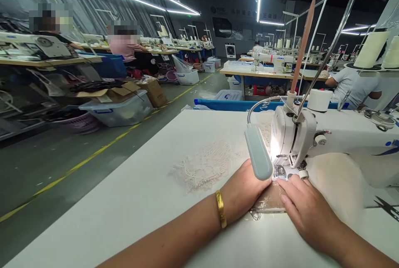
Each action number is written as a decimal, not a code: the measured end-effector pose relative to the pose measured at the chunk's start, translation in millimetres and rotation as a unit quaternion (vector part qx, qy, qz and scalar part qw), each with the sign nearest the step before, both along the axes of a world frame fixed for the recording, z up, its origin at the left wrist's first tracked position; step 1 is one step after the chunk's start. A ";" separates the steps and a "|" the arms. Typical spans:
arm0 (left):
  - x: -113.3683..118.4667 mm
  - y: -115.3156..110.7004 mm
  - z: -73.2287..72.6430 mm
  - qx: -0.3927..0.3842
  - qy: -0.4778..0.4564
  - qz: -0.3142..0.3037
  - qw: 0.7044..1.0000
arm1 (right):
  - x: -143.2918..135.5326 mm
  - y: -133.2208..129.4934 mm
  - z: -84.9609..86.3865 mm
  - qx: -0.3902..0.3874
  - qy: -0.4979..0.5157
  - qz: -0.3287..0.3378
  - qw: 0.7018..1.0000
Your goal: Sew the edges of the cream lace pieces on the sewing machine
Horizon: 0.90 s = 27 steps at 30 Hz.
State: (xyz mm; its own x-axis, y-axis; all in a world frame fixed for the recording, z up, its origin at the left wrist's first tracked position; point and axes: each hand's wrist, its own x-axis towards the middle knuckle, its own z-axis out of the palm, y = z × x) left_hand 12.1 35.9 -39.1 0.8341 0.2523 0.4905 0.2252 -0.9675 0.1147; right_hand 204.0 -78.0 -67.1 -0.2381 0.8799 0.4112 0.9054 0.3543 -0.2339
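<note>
In the head view, both hands are at the front of a white sewing machine (352,129), near the lit presser foot (291,161). My left hand (245,191), with a gold bracelet (220,209) on its wrist, rests left of the foot; a grey lamp head (259,151) hides most of its fingers. My right hand (307,210) reaches in from the right, fingers stretched toward the metal plate, thumb apart. Between the hands is a shiny, brownish film-covered patch (271,198). Sheer pale fabric (336,176) lies right of the foot. Any cloth at the fingertips is too small to make out.
A cream lace piece (205,166) lies on the white table (149,201) to the left. Black thread snips (388,208) lie at the right edge. Thread cones (370,50) stand above. Beyond the table are plastic bins (121,110) and people at other machines.
</note>
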 end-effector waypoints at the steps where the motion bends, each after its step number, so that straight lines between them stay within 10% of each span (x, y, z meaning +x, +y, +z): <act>1: 0.4 0.7 0.4 0.001 -0.001 0.001 1.000 | 1.2 0.3 0.4 0.004 0.009 -0.009 1.000; 16: -3.2 2.5 -6.3 -0.076 0.036 0.075 0.994 | 4.6 -2.6 -7.6 0.039 0.052 -0.030 0.997; 22: -19.4 -0.8 7.3 -0.121 0.089 0.100 0.984 | 26.1 -0.5 -48.8 0.112 0.010 0.032 0.993; 27: -80.9 34.5 32.3 -0.176 0.087 0.236 0.952 | 43.9 11.0 -79.8 0.107 -0.006 0.075 0.991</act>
